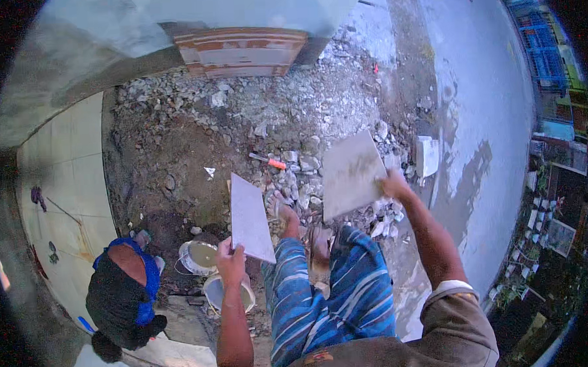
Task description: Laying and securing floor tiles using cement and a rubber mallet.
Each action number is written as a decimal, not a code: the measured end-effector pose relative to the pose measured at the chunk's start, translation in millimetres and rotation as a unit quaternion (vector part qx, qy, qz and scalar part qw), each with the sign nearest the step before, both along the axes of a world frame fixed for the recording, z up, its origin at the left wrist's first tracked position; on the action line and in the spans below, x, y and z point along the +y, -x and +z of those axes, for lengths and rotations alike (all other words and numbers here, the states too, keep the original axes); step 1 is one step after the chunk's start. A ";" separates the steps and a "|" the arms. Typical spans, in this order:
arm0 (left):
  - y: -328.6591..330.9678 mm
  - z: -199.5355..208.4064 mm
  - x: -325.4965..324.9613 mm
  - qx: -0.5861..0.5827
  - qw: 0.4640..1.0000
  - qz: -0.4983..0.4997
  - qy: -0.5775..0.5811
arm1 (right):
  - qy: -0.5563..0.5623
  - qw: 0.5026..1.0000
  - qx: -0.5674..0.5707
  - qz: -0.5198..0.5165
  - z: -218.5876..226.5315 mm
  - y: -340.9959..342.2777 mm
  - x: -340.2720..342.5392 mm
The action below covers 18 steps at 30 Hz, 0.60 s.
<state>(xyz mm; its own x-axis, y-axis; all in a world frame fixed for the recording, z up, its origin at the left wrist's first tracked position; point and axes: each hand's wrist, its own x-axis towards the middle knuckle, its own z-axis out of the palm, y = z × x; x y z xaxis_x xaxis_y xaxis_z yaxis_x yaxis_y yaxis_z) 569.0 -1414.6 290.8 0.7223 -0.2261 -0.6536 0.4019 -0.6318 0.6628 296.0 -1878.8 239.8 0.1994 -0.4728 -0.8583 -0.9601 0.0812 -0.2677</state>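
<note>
My left hand [230, 263] grips the lower corner of a pale, narrow-looking tile [249, 218], held up at a slant in front of my left leg. At its lower right edge, my right hand [394, 184] is closed on a second, larger-looking tile [354, 174], grey-beige with a darker smudge across its face. The two tiles are apart, with my bare foot [282, 210] showing between them. On the rubble beyond the foot lies a tool with an orange handle [277, 164], its kind too small to make out.
Broken rubble [238, 97] covers the ground ahead. Left of my legs stand two buckets, one holding greyish liquid [202, 254], the other [230, 293] nearer. A person in black and blue [124, 283] crouches at the left beside pale floor tiles [77, 173]. A white block [427, 156] lies at the right.
</note>
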 end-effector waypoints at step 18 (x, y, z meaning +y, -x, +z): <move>39.6 -1.4 -304.1 0.130 0.954 0.270 0.013 | -0.086 0.988 -0.042 0.123 -189.1 -260.4 -457.8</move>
